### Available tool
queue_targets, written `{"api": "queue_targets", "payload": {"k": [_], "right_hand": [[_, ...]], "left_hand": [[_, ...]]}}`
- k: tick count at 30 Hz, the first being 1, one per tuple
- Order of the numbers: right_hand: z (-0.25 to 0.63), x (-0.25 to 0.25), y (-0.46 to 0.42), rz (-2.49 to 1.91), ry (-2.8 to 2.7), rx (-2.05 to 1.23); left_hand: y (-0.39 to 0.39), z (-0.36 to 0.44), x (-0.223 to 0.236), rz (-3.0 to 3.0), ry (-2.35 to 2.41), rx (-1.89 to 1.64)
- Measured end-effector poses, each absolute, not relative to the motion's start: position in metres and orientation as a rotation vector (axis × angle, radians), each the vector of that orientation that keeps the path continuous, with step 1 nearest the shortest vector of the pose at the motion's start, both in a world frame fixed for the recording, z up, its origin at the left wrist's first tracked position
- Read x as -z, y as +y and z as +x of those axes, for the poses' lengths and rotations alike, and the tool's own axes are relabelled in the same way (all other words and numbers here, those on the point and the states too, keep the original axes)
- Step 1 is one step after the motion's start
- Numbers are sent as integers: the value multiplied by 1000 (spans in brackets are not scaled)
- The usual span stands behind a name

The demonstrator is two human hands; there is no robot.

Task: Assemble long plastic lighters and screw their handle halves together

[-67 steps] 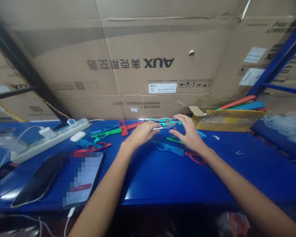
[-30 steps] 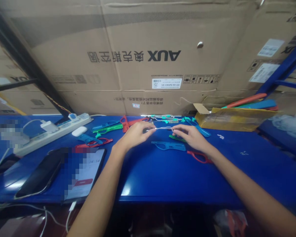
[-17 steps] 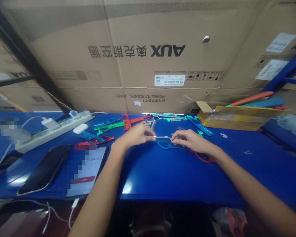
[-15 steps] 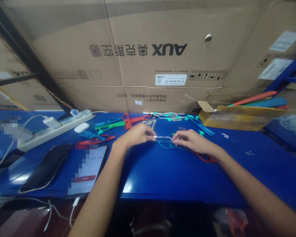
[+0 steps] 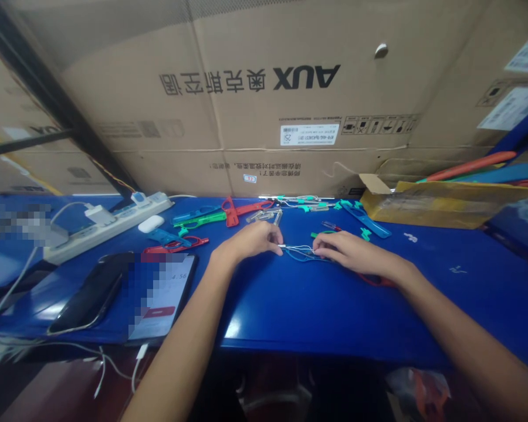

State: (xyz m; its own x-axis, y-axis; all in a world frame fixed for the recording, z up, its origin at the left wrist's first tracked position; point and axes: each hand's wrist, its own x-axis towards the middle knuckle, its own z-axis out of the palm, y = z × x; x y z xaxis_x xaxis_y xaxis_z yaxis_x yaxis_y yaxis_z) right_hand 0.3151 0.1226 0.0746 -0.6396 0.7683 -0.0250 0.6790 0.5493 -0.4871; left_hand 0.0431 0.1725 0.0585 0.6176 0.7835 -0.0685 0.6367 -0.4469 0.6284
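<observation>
My left hand (image 5: 260,240) pinches the small metallic end of a thin white wire (image 5: 299,248) between thumb and fingertips. The fingers of my right hand (image 5: 349,251) close on the other end of the wire, which spans the gap between both hands just above the table. A blue plastic casing (image 5: 295,257) with a loop lies underneath, partly covered by my right hand. Beside that hand, a red casing (image 5: 381,282) shows in part below the wrist. A screwdriver (image 5: 331,226) and a green piece (image 5: 319,235) rest just behind my right fingers.
Behind the hands lie red casings (image 5: 250,208), clear parts (image 5: 264,215) and wired green parts (image 5: 310,207). A carton (image 5: 440,205) of coloured casings stands right. Left are a power strip (image 5: 110,228), an earbud case (image 5: 151,223), a dark phone (image 5: 90,293) and a lit screen (image 5: 162,316).
The view has shifted slightly, moving the scene to the right in the picture. Both hands keep their pinch on the wire, which now shows as separated strands.
</observation>
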Motion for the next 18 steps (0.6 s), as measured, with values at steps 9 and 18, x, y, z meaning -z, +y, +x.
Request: {"api": "queue_targets", "payload": {"k": [9, 18], "right_hand": [[315, -76, 122, -1248, -2592, -695], [319, -72, 125, -1229, -2558, -624]], "left_hand": [[173, 44, -57, 2135, 1068, -326], [172, 38, -61, 2238, 947, -385]]}}
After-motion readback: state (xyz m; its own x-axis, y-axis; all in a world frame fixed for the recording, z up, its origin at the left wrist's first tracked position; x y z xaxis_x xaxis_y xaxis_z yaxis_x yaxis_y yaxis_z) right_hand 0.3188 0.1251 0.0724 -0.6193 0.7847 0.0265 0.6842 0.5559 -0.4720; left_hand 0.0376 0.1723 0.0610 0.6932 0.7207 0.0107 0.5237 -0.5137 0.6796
